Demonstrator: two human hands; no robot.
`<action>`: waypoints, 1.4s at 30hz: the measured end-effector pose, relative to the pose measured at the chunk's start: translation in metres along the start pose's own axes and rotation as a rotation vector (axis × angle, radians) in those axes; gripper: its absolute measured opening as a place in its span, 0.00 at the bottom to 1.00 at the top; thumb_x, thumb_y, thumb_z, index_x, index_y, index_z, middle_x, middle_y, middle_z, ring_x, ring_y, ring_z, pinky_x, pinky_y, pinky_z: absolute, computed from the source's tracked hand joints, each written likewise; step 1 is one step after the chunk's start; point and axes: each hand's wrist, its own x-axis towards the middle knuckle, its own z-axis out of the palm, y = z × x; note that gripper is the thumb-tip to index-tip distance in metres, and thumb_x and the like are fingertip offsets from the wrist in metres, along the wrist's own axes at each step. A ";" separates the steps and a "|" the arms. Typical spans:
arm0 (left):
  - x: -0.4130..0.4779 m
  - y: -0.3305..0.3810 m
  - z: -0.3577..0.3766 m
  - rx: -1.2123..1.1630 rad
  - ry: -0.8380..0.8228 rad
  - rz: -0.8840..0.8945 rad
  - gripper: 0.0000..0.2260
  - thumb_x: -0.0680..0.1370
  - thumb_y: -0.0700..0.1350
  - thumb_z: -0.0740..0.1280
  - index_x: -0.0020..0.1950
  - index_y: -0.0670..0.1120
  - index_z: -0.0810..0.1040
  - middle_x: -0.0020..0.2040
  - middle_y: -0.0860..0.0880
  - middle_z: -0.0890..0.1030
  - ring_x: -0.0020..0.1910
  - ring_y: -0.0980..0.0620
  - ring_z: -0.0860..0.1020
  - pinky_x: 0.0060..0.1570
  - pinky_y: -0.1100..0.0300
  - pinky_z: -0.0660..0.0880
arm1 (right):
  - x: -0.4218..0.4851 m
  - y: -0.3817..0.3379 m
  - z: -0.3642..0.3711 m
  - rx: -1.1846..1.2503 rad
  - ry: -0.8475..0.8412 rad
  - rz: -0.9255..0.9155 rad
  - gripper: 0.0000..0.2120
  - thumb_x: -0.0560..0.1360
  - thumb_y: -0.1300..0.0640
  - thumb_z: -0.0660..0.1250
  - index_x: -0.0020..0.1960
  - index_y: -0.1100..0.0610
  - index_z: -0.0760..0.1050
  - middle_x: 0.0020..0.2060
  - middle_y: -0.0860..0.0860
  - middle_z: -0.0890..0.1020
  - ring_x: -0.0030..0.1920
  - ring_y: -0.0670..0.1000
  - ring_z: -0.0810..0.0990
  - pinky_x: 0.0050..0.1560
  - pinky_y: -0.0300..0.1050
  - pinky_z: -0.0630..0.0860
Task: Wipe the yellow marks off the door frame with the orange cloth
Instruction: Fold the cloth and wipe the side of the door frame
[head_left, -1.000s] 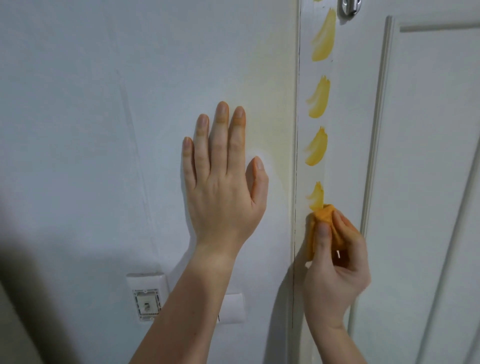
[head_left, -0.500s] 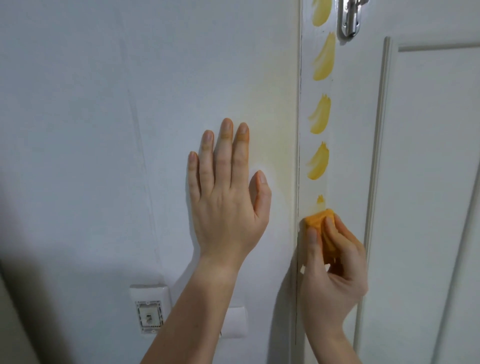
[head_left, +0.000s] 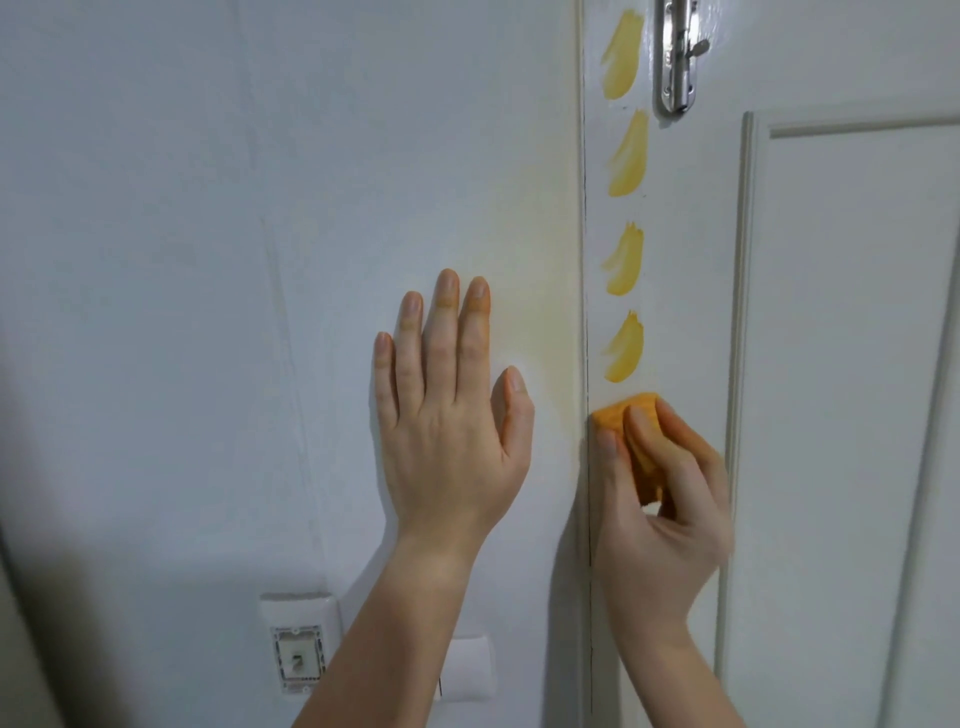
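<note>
The orange cloth (head_left: 623, 415) in my right grip (head_left: 660, 519) is soft, matt fabric. The door frame (head_left: 618, 210) has smooth white paint with a slight sheen; the yellow marks (head_left: 623, 353) on it look streaky and thin. Left of the frame, the wall (head_left: 208, 260) is matt; right of it, the latch (head_left: 675, 57) is shiny metal

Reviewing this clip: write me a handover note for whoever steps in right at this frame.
Left hand: open, flat on the wall.
Right hand: grips the orange cloth, pressed to the door frame.
Done: no yellow shows on the frame below the cloth, though the hand hides part.
Left to do: four yellow marks in a column above the cloth, the lowest just over it.
</note>
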 end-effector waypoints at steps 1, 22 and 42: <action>0.000 0.000 0.000 0.000 0.001 -0.001 0.30 0.88 0.54 0.56 0.89 0.48 0.56 0.89 0.47 0.56 0.89 0.44 0.52 0.87 0.41 0.52 | 0.010 -0.005 0.003 0.040 0.005 0.028 0.10 0.76 0.61 0.77 0.56 0.55 0.85 0.60 0.55 0.84 0.57 0.46 0.85 0.44 0.33 0.77; 0.073 0.003 -0.007 0.007 0.050 -0.013 0.29 0.89 0.55 0.52 0.90 0.51 0.52 0.90 0.47 0.52 0.89 0.45 0.49 0.87 0.43 0.49 | 0.038 -0.020 0.019 0.014 -0.070 -0.027 0.11 0.75 0.60 0.78 0.57 0.54 0.86 0.61 0.51 0.83 0.50 0.55 0.86 0.45 0.39 0.80; 0.073 0.001 -0.007 -0.001 0.013 -0.005 0.30 0.89 0.56 0.52 0.90 0.52 0.50 0.90 0.49 0.50 0.90 0.46 0.47 0.87 0.43 0.49 | 0.063 -0.012 0.033 -0.082 -0.113 -0.200 0.13 0.80 0.59 0.74 0.64 0.58 0.84 0.71 0.52 0.78 0.74 0.55 0.76 0.61 0.62 0.81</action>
